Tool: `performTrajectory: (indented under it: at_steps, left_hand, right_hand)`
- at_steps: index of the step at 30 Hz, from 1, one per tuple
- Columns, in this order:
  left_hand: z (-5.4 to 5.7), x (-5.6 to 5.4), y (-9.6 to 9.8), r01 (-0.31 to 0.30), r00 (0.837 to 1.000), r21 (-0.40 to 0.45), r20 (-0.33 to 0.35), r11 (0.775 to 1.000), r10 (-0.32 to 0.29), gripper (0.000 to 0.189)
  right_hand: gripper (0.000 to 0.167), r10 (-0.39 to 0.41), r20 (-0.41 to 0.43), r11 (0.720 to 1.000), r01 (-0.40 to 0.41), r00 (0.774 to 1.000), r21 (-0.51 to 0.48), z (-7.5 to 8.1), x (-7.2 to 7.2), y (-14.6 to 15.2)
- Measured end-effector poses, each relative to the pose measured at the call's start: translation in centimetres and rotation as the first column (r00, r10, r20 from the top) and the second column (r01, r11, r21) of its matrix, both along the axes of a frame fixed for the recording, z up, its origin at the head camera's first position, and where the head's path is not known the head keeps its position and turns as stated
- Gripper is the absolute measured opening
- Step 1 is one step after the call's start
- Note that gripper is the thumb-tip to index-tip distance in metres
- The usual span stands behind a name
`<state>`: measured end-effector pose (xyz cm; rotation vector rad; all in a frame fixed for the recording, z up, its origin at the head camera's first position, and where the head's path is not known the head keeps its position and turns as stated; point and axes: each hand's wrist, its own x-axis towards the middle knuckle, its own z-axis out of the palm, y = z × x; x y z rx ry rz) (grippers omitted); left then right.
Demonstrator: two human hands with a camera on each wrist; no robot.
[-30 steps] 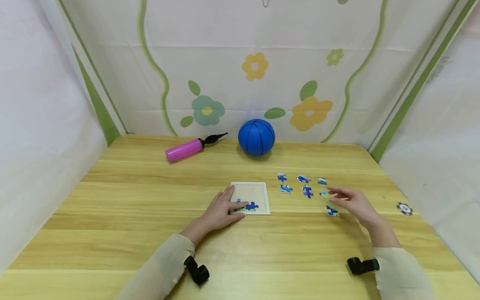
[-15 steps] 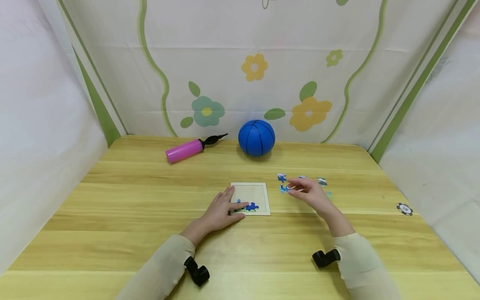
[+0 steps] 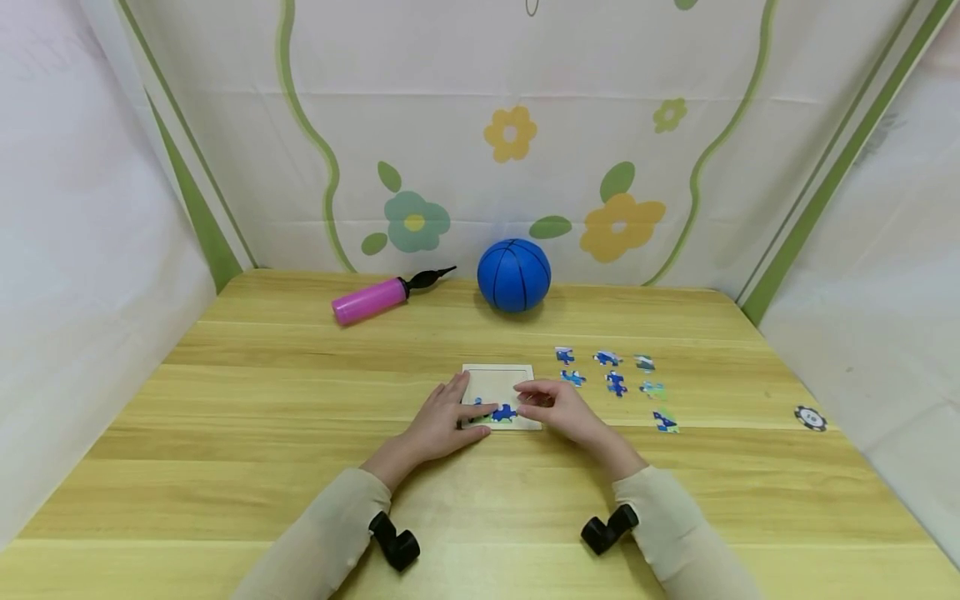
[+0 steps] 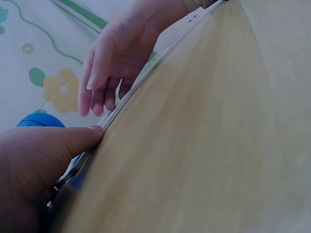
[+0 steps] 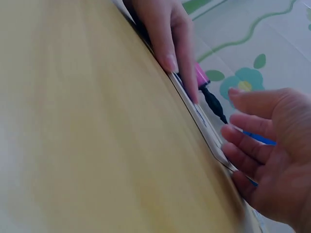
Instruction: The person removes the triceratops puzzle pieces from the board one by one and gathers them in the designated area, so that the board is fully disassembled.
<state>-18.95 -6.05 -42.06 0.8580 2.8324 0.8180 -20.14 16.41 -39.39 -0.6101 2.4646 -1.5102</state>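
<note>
A shallow square puzzle tray (image 3: 495, 367) with a pale rim lies on the table in the head view. Blue-and-green jigsaw pieces (image 3: 504, 413) sit along its near edge, partly hidden under my left fingers. My left hand (image 3: 435, 423) rests across the tray's left side with fingers extended; its thumb (image 4: 80, 141) touches the near rim in the left wrist view. Over the tray's right side hovers my right hand (image 3: 564, 408), fingers loosely bent and apart. No piece shows between its fingers (image 5: 245, 145) in the right wrist view.
Several loose jigsaw pieces (image 3: 615, 383) lie spread to the tray's right. A round black-and-white chip (image 3: 810, 418) is near the right table edge. At the back are a blue ball (image 3: 513, 276) and a pink hand pump (image 3: 369, 302), before a flowered curtain (image 3: 465, 67).
My right hand has moved left from the loose pieces at the right, passing over the others, to the tray. The left hand stays put, and the loose pieces look unmoved.
</note>
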Motion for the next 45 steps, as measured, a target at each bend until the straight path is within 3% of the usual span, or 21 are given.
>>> performTrajectory:
  at_steps: [6,11,21,36,41,45]
  left_hand:
    - [-0.1,-0.1,0.0,0.006,1.000,0.005,-0.020,1.000,-0.006,0.040]
    - [0.0,-0.1,0.0,0.008,1.000,-0.002,-0.029,1.000,-0.008,0.040]
    - [-0.2,0.0,-1.0,-0.004,0.999,0.042,-0.049,0.999,0.006,0.040]
    - [-0.3,0.3,-1.5,0.014,0.996,0.060,-0.091,0.998,-0.009,0.037]
    - [-0.3,0.2,-1.6,0.015,0.996,0.061,-0.089,0.998,-0.010,0.037]
    - [-0.3,0.2,-1.6,0.015,0.997,0.060,-0.071,0.998,-0.010,0.038]
  right_hand:
    - [0.032,-0.015,-0.110,0.994,0.027,0.994,0.110,-2.2,-0.3,-0.7]
    - [0.033,-0.032,-0.200,0.973,0.077,0.979,0.218,-2.3,0.2,-1.3]
    - [0.026,-0.022,-0.300,0.944,0.119,0.954,0.309,-2.6,0.8,-2.0]
    - [0.026,-0.019,-0.323,0.948,0.119,0.946,0.295,-2.5,0.9,-2.1]
    - [0.027,-0.054,-0.240,0.980,0.097,0.969,0.171,-2.8,0.6,-2.2]
    - [0.028,-0.069,-0.176,0.988,0.092,0.982,0.126,-2.7,0.6,-2.2]
